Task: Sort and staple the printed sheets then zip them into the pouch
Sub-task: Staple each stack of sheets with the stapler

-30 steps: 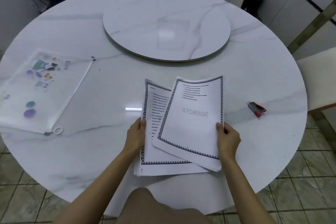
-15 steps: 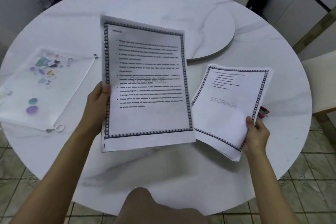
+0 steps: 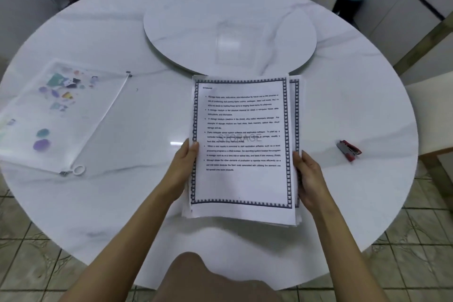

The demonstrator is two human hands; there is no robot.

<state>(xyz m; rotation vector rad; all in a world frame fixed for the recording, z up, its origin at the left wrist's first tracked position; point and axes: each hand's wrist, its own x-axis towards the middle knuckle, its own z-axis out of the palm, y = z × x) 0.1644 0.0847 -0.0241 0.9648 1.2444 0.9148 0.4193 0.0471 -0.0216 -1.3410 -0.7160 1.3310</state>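
Note:
A stack of printed sheets with dark patterned borders sits in front of me above the table, a text page on top. My left hand grips the stack's left edge, thumb on the top page. My right hand holds the right edge, fingers curled round it. Lower sheets stick out slightly at the right and bottom. A clear zip pouch with coloured stickers lies flat at the left, its ring pull at the near corner. A red and grey stapler lies at the right.
The round white marble table carries a raised turntable disc in its middle, just beyond the sheets. Pale chairs stand at the far side and a cushioned seat at the right. Tiled floor shows below the near edge.
The two hands held separate sheets apart half a second ago. Now the left hand's text page lies on top of the right hand's pile, and both hands hold one joined stack.

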